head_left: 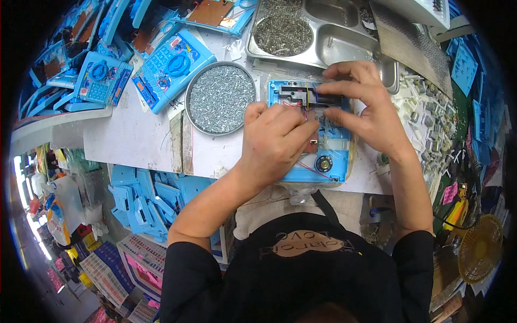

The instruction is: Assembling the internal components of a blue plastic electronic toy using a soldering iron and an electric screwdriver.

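A blue plastic housing (338, 171) lies open-side up in front of me, with wires, a brown circuit board (312, 144) and a small round speaker (323, 163) inside. A long black plastic part (329, 100) sits across its far end. My left hand (276, 137) is closed over the housing's left side, fingertips pinched by thin wires at the black part; what they hold is hidden. On the other side, my right hand (371, 105) spans the black part's right end between thumb and fingers.
A round tray of small screws (221, 98) stands left of the housing. Behind is a metal compartment tray (323, 62) with small metal pieces. Blue printed housings (172, 67) pile up at far left; more blue parts (142, 204) lie below. Small white and metal pieces (425, 121) spread at right.
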A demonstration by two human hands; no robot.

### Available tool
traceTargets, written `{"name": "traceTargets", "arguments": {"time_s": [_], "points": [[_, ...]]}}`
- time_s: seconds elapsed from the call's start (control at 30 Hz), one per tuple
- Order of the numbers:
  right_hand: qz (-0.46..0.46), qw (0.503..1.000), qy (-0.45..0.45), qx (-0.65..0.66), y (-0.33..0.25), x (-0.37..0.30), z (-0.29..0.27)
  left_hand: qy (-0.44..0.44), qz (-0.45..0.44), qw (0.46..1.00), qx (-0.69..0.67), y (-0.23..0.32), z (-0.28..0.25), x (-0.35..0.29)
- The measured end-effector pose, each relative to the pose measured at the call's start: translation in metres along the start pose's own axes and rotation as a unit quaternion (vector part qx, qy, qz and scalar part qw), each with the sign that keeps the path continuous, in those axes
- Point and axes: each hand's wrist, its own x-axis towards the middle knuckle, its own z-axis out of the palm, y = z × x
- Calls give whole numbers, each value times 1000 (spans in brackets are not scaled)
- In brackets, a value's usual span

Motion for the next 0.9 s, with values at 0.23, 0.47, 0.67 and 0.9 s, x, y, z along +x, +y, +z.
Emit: {"name": "traceTargets", "arguments": {"time_s": [0.23,0.47,0.67,0.9], "points": [[-77,997,9,-13,-11,12,23,33,-4,999,-33,-8,-2,-12],[-16,995,81,-56,-7,-26,20,28,-157,985,-65,-16,0,-26],[81,984,141,70,-5,-39,20,110,-72,980,-150,48,-43,4],[77,974,165,134,-2,-38,18,-20,-142,969,-199,29,0,41]]}}
